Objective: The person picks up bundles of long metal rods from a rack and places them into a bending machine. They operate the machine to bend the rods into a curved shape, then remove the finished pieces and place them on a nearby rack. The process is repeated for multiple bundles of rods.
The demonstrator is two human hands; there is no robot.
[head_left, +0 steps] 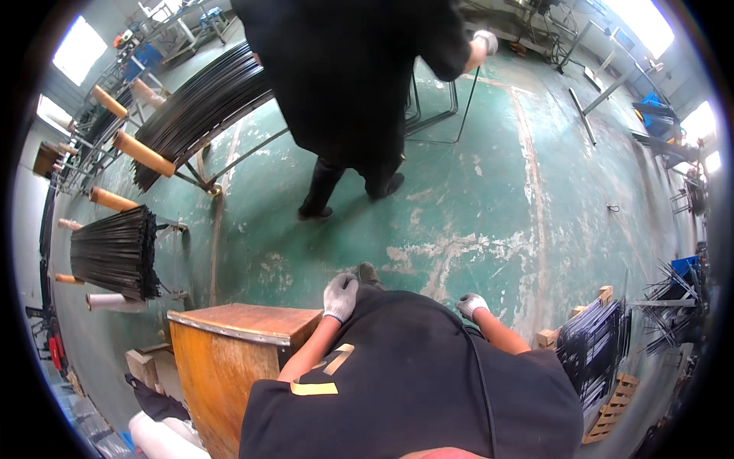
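Note:
My left hand (340, 297), in a pale knitted glove, hangs above the right end of a wooden cabinet (252, 318), close to my dark apron (413, 359). Its fingers are curled in, and nothing shows in them. On the other side, my right hand (472, 305) wears the same kind of glove, held out over the green floor (459, 222). Those fingers are also bent inward with no object visible. Ahead, a co-worker in black (344, 69) stands turned away; their gloved hand (485, 42) is by thin black bent-metal frames (468, 107).
Racks with cardboard-tube arms carry bundles of long black rods (202, 107) and shorter black strips (115, 252) at left. Black metal pieces (592, 348) lean by a wooden pallet (614, 409) at right. A metal stand (612, 92) is at far right.

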